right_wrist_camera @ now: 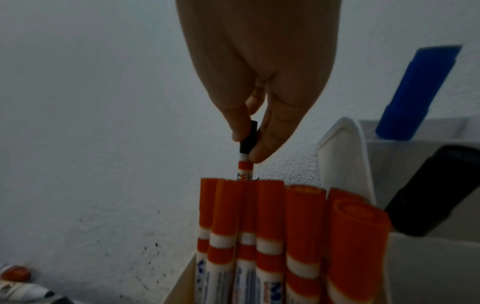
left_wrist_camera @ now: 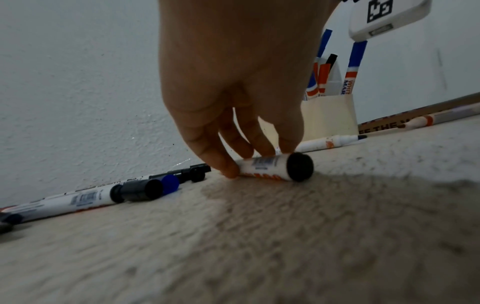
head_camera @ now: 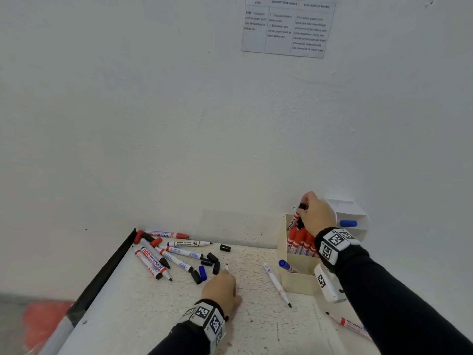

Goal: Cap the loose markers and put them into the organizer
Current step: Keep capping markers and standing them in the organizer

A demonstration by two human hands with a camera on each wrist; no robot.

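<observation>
My right hand (head_camera: 300,211) (right_wrist_camera: 246,142) pinches the black cap of an upright marker (right_wrist_camera: 245,170) that stands among several orange-capped markers (right_wrist_camera: 303,226) in the cream organizer (head_camera: 297,280). On the table, my left hand (head_camera: 225,274) (left_wrist_camera: 257,160) grips a lying uncapped marker (left_wrist_camera: 272,167); its tip (head_camera: 227,267) pokes out past the fingers. A pile of loose markers (head_camera: 166,254) and several loose black and blue caps (head_camera: 212,262) lie to the left. One uncapped marker (head_camera: 276,283) lies beside the organizer.
A white holder (head_camera: 355,213) with a blue-capped marker (head_camera: 348,223) stands behind the organizer against the wall. Another marker (head_camera: 348,324) lies under my right forearm. A black strip (head_camera: 102,272) edges the table's left side. A printed sheet (head_camera: 286,26) hangs on the wall.
</observation>
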